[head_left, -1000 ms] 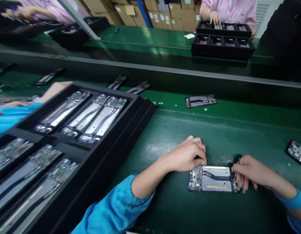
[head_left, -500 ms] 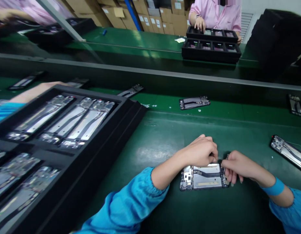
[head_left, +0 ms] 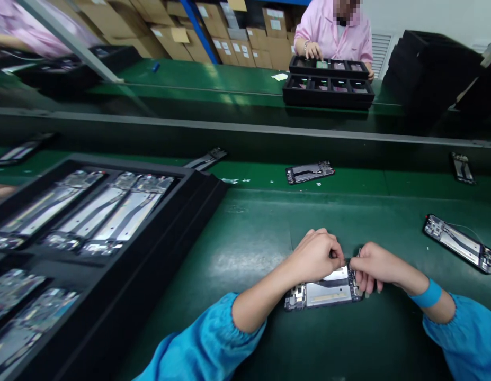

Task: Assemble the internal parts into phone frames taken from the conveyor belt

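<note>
An opened phone frame [head_left: 322, 292] with a silver plate and a black flex cable lies flat on the green bench in front of me. My left hand [head_left: 314, 255] rests on its upper edge, fingers curled and pinched near the right end. My right hand [head_left: 375, 265] is closed at the frame's right end, pinching a small part that I cannot make out. The two hands nearly touch above that end.
A large black tray [head_left: 189, 211] holding several phone frames fills the left. More frames lie on the belt [head_left: 309, 172] and at the right [head_left: 457, 242]. Across the line a person in pink handles stacked black trays [head_left: 328, 87]. Cartons stand behind.
My left hand slid right along the frame toward my right hand, and both now meet at the frame's right end. The view shifted, so the tray sits further left.
</note>
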{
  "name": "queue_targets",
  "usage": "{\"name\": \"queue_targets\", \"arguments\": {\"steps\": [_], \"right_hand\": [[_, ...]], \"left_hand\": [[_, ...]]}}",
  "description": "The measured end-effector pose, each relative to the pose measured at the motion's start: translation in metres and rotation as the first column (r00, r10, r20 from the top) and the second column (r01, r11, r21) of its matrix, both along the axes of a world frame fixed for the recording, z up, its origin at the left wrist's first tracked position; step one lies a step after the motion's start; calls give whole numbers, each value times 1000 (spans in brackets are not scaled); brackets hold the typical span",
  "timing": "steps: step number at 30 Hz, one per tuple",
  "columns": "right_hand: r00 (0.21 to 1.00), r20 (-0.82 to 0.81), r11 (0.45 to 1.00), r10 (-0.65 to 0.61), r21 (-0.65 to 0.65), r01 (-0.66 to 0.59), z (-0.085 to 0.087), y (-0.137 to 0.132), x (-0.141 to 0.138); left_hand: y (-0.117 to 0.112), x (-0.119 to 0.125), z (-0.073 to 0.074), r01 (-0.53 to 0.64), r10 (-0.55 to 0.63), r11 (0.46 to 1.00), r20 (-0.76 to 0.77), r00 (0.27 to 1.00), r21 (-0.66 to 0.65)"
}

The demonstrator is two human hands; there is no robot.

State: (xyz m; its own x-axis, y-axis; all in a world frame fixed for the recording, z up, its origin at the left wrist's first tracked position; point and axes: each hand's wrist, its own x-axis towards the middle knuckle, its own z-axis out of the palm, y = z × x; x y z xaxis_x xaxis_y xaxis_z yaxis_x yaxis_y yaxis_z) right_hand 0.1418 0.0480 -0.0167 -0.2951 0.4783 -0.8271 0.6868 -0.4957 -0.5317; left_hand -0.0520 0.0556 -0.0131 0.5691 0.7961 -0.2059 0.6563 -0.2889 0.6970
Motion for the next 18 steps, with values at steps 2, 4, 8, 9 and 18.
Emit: {"name": "queue_targets", "arguments": {"steps": [2, 4, 8, 9, 18], "right_hand": [[1000, -1, 1000, 6, 1, -6, -2, 0, 1], [1000, 1, 1000, 8, 0, -8, -4, 0, 1], [1000, -8, 1000, 9, 28, -8, -7, -2, 0], [1000, -13, 999, 12, 34, -11, -7, -2, 1], [937, -340, 688, -75, 663, 296, -4, -10, 41]], "left_hand": [[-3, 4, -1, -44, 44, 999, -13, 999, -4], [-6, 10, -3, -100, 100, 995, -30, 995, -3], [-9, 17, -5, -177, 177, 984, -68, 982, 8], [-10, 16, -5, -178, 179, 984, -73, 981, 12], [-35, 5, 8, -88, 116, 988, -231, 966, 128]]}}
